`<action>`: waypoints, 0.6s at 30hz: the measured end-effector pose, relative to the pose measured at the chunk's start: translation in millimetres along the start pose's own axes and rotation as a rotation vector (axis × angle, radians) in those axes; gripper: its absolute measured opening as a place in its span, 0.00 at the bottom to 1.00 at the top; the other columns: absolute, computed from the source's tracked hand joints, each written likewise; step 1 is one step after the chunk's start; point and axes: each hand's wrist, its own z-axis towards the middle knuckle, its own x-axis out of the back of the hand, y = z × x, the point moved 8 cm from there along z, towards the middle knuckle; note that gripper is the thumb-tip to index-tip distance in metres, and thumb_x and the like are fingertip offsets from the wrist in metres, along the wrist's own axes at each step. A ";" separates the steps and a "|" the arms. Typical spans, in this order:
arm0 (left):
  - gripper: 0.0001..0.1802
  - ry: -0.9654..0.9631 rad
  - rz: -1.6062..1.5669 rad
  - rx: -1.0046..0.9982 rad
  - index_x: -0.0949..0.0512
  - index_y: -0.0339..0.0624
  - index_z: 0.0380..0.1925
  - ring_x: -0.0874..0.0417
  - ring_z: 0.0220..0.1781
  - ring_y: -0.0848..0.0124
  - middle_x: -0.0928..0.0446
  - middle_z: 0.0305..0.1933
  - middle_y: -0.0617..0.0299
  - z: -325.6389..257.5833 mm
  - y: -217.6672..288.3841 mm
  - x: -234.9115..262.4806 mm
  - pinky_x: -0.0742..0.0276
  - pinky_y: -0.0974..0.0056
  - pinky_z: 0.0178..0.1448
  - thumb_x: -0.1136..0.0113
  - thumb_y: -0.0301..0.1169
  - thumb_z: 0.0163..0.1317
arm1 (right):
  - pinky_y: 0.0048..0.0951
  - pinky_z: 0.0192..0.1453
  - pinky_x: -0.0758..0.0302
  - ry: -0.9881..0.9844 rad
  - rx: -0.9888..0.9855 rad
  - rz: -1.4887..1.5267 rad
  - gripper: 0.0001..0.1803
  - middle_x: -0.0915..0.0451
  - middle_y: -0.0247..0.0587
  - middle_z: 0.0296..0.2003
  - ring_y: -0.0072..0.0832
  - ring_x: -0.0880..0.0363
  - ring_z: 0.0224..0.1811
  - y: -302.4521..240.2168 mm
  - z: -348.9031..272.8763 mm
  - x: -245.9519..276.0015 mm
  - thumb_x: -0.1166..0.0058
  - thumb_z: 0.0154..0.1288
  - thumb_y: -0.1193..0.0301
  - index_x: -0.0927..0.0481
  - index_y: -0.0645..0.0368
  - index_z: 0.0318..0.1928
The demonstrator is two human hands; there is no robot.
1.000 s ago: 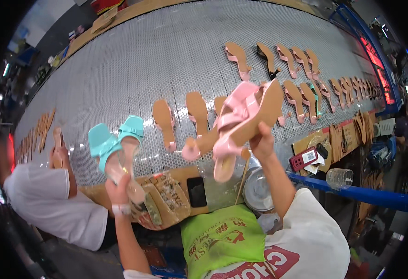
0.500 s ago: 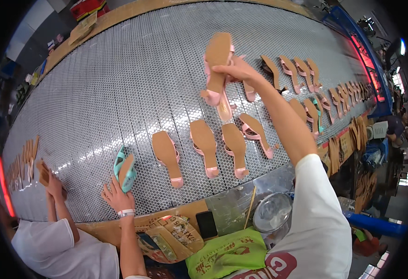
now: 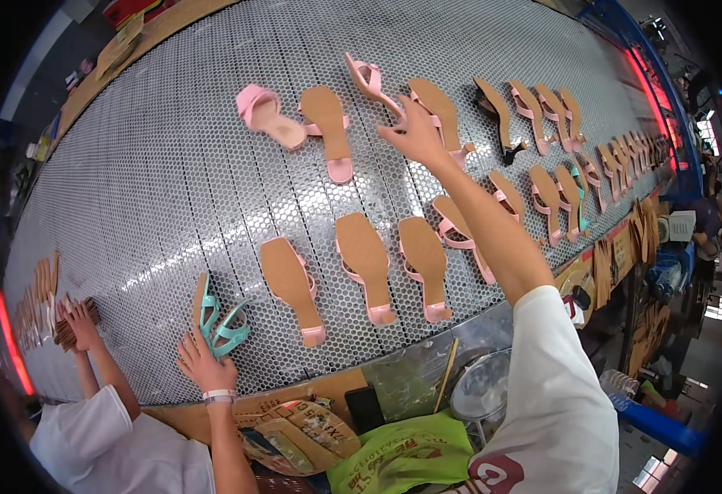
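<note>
**Both hands out on the mesh conveyor, shoes sole-up**

Landmark: the perforated metal conveyor (image 3: 155,173).

- Left hand (image 3: 198,362): at the near edge of the conveyor, fingers spread, resting against a teal sandal (image 3: 217,319) that lies on its side. Touching it, not clamped around it as far as I can see. White wristband on that wrist.
- Right hand (image 3: 414,136): arm stretched out to the far middle of the conveyor, fingers loosely apart, right at a pink heeled sandal (image 3: 371,81) and a sole-up pink shoe (image 3: 441,115). Cannot tell whether it grips either; looks open.
- Hands well apart from each other.
- Near row on the conveyor, right of the teal sandal: three tan-soled pink shoes (image 3: 365,263) lying sole-up side by side.
- Far row: a pink slide (image 3: 266,114), upper showing, beside another sole-up shoe (image 3: 328,128).
- More pairs run along the conveyor to the right end.
- Just off the near edge: green bag (image 3: 402,461), clear plastic tub (image 3: 480,395), dark phone (image 3: 365,407).
- Another person in a white shirt (image 3: 101,445) stands at the left end, one hand on a stack of tan insoles (image 3: 68,317).
</note>
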 end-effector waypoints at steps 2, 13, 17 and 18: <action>0.36 0.043 -0.094 -0.075 0.40 0.41 0.66 0.47 0.73 0.46 0.43 0.70 0.45 9.6 32.1 36.8 0.52 0.41 0.72 0.43 0.31 0.55 | 0.44 0.58 0.30 -0.152 -0.071 0.133 0.35 0.30 0.58 0.56 0.48 0.28 0.57 37.1 -2.9 -24.6 0.37 0.52 0.58 0.30 0.68 0.55; 0.36 0.185 -0.951 -0.311 0.37 0.33 0.60 0.20 0.46 0.60 0.24 0.48 0.47 237.2 285.7 59.9 0.25 0.61 0.50 0.34 0.34 0.53 | 0.47 0.47 0.24 -0.282 0.029 -0.259 0.13 0.26 0.47 0.44 0.46 0.24 0.46 40.3 -12.8 -52.5 0.43 0.50 0.72 0.18 0.54 0.39; 0.38 0.083 -1.251 0.104 0.39 0.34 0.58 0.22 0.22 0.70 0.22 0.32 0.53 284.5 289.2 9.7 0.25 0.67 0.28 0.32 0.31 0.48 | 0.40 0.37 0.26 -0.279 -0.140 0.000 0.11 0.23 0.45 0.36 0.35 0.22 0.36 38.3 -13.3 -44.9 0.42 0.51 0.70 0.19 0.57 0.38; 0.38 0.137 -1.290 0.185 0.40 0.34 0.58 0.24 0.18 0.73 0.23 0.29 0.55 295.0 273.1 -9.4 0.27 0.68 0.24 0.32 0.30 0.47 | 0.37 0.36 0.27 -0.302 -0.238 0.208 0.11 0.23 0.44 0.34 0.31 0.23 0.34 39.7 -16.4 -48.5 0.42 0.53 0.69 0.19 0.58 0.37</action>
